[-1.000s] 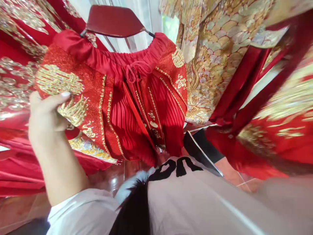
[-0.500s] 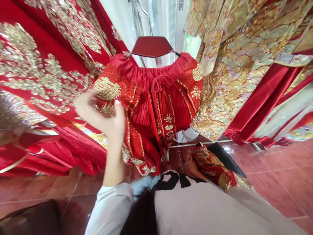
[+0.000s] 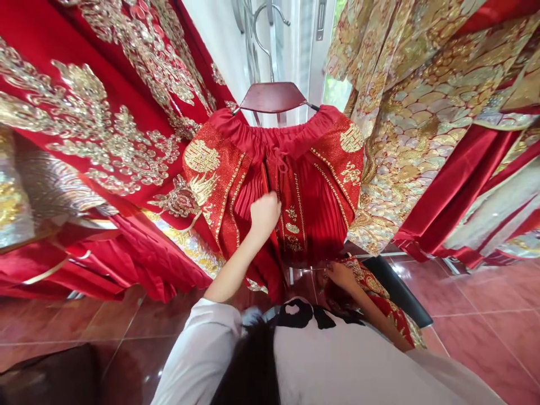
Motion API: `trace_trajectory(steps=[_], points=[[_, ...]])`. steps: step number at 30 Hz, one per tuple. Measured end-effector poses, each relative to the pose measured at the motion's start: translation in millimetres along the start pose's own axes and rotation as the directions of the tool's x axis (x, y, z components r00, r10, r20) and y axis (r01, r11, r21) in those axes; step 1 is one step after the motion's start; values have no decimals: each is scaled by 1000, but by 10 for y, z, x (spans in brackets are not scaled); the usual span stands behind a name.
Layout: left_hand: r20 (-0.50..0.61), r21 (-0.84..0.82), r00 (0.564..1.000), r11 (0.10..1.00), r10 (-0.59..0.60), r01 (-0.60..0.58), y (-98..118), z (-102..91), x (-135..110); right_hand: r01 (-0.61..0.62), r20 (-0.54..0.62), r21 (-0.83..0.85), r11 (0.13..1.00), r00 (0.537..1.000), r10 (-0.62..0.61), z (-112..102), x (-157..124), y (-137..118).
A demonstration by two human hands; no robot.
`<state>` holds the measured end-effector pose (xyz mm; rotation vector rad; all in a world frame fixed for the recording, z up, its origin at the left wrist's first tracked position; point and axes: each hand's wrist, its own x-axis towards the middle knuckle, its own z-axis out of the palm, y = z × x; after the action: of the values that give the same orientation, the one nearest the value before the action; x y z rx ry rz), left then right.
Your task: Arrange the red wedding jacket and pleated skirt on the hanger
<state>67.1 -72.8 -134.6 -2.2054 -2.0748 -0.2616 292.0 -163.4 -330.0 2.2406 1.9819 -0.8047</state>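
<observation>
A red pleated skirt [image 3: 324,194] with gold embroidery and a drawstring waist hangs in front of me. Two clips of a dark red hanger [image 3: 274,97] hold its waistband. My left hand [image 3: 265,212] is closed in a fist on the skirt's front, at the edge of the middle panel just under the drawstring bow [image 3: 279,162]. Lower down, my right hand [image 3: 341,277] has its fingers curled at the bottom edge of the skirt; its fingertips are partly in shadow. Red and gold patterned cloth [image 3: 371,275] lies beside and beneath my right forearm.
Red gowns with gold sequins [image 3: 122,132] hang close on the left. A gold scale-patterned garment [image 3: 405,135] hangs on the right. The metal hook [image 3: 264,42] of the hanger is above. A dark flat object [image 3: 399,292] is at lower right over the red tiled floor [image 3: 468,298].
My left hand has moved from the skirt's left side to its middle and closed on the cloth. The right hand has come up slightly, and the view has shifted.
</observation>
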Motion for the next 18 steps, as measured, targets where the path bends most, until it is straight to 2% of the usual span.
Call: trace_trajectory(steps=[2,4,6,7,8,9,11,12,13,14,15,16,18], points=[[160,28,985,997,67,-73,0,249,-230,0,-74,-18,1000,997,-1,-260,-11,-37],[247,24,963,993,109,-118,6,466,-431,27,-148,-10,1000,989,-28,-563,-31,-102],[292,17,945,987,147,-159,14,543,-550,90,-225,5,996,970,-87,-911,-57,-218],[300,9,939,983,172,-183,19,507,-567,155,-291,12,988,946,-145,-1097,-72,-302],[299,-2,933,978,198,-207,23,419,-554,252,-378,13,968,897,-228,-1286,-84,-408],[292,-14,930,973,224,-230,25,285,-509,403,-514,-4,915,784,-348,-1476,-92,-537],[196,-36,941,961,275,-274,21,-74,-330,681,-708,-146,718,435,-556,-1836,-82,-851],[103,-41,951,957,291,-289,11,-268,-204,754,-731,-241,610,272,-625,-1996,-60,-1025],[-97,-32,944,947,314,-319,-6,-450,-63,788,-714,-329,521,153,-683,-2137,-26,-1198],[-278,-11,900,936,335,-352,-29,-607,82,790,-685,-396,468,85,-723,-2256,18,-1358],[-381,11,851,922,361,-386,-58,-728,220,776,-663,-436,456,65,-745,-2352,71,-1493],[-436,35,812,909,389,-416,-91,-809,340,756,-647,-460,465,74,-759,-2425,129,-1593],[-432,71,782,882,449,-466,-161,-860,488,718,-626,-475,508,130,-769,-2518,252,-1668]])
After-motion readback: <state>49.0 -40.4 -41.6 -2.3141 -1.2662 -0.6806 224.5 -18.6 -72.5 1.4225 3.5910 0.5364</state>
